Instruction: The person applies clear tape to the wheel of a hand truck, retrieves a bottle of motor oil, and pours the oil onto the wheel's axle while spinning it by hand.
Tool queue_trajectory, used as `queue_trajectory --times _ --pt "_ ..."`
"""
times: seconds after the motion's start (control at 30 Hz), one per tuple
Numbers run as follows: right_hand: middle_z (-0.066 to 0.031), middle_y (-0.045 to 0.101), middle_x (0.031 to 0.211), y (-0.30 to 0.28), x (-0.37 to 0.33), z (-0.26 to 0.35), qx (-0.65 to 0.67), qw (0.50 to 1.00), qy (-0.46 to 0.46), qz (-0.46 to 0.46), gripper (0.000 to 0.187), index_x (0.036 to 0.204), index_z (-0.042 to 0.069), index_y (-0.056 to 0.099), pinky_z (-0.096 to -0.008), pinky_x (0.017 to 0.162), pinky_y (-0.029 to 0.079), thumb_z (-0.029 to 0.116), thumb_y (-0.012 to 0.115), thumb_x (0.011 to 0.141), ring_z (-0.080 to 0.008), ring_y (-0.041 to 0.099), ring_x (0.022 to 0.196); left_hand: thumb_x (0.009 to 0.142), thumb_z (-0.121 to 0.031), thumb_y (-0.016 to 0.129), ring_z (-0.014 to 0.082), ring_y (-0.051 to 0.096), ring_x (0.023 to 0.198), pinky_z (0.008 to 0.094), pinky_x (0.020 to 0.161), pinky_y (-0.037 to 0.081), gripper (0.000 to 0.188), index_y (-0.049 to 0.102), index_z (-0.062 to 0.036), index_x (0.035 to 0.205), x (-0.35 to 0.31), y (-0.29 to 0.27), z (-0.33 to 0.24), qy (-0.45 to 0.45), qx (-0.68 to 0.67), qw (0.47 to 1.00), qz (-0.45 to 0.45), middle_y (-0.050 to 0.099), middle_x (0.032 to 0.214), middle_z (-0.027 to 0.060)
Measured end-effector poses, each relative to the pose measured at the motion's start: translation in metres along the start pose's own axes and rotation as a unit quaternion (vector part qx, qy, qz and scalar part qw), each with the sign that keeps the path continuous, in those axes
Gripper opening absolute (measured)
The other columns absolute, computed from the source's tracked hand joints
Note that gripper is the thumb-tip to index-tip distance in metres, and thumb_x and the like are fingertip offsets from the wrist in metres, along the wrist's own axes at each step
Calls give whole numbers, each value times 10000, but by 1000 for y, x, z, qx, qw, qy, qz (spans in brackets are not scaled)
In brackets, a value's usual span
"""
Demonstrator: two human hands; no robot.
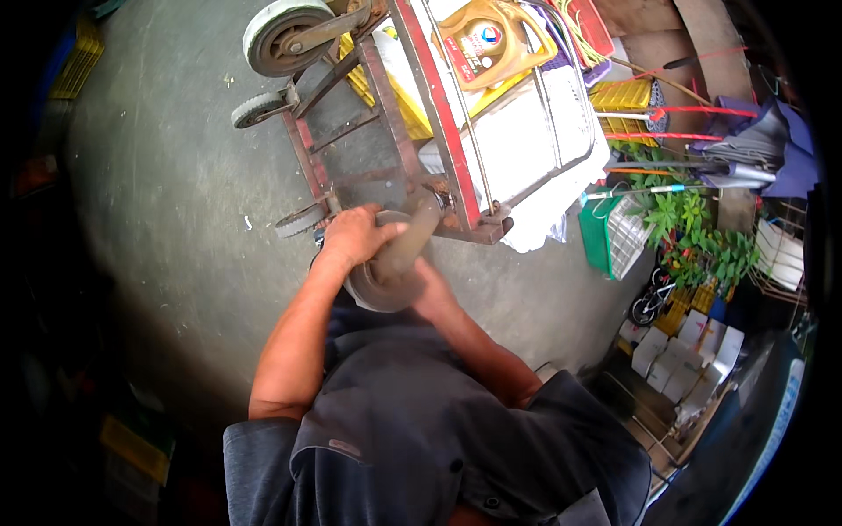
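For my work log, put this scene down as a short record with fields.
Left grip: on a caster wheel, upper left
Right grip: at that wheel's right side, blurred, contact unclear
Cart frame: rusty metal, ahead of both grips
Other wheels: one large wheel, two small wheels, frame's left
Right of red rail: gold oil jug
Floor: grey
Far right: green-sided crate, leafy plants

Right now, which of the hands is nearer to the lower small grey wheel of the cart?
Left. The left hand is just right of that small grey wheel; the right hand is farther away, at the right side of the big wheel.
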State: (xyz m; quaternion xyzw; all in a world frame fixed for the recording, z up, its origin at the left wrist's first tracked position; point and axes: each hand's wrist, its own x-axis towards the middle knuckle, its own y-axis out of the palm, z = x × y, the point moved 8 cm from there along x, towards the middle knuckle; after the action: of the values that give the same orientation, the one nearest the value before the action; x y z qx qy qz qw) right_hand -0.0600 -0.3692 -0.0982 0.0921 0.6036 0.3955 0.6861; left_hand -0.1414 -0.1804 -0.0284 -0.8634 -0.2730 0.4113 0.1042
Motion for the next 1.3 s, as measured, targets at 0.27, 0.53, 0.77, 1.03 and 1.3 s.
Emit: queue_trajectory --times 0.27,0.53,0.77,1.03,1.3 --pt "-178 539 1330 23 -17 10 -18 998 -41 -53 489 1387 -40 419 -430 1026 453 245 505 998 -283 555 1204 847 -509 651 324 674 992 408 912 493 593 658 -15 1175 8 9 13 3 -45 999 8 718 961 185" --pt "-164 519 1341 18 -17 7 -22 995 -50 -81 525 1397 -33 401 -464 1023 457 240 564 978 -294 535 1219 854 -468 657 282 704 893 370 856 522 552 660 -31 1191 9 8 9 -10 -91 995 45 726 902 170" --pt "-157 523 1335 13 -13 7 -26 996 -70 -46 517 1393 -36 404 -454 1004 476 240 556 983 -289 551 1203 874 -414 661 329 676 969 386 875 507 496 674 2 1145 12 5 3 5 -39 999 27 689 1041 231" --pt "-161 547 1303 21 -11 13 25 993 -112 -31 512 1382 -36 412 -432 980 491 238 563 976 -271 583 1159 847 -538 629 374 663 994 429 905 495 600 671 -14 1138 4 -2 -6 -32 47 998 -5 701 994 221" --pt "-158 557 1291 31 -21 13 -23 985 -140 -98 503 1383 -45 416 -418 966 493 245 530 989 -266 588 1150 859 -541 617 399 658 960 470 852 505 590 684 17 1040 15 -1 -3 15 2 999 48 686 954 262"
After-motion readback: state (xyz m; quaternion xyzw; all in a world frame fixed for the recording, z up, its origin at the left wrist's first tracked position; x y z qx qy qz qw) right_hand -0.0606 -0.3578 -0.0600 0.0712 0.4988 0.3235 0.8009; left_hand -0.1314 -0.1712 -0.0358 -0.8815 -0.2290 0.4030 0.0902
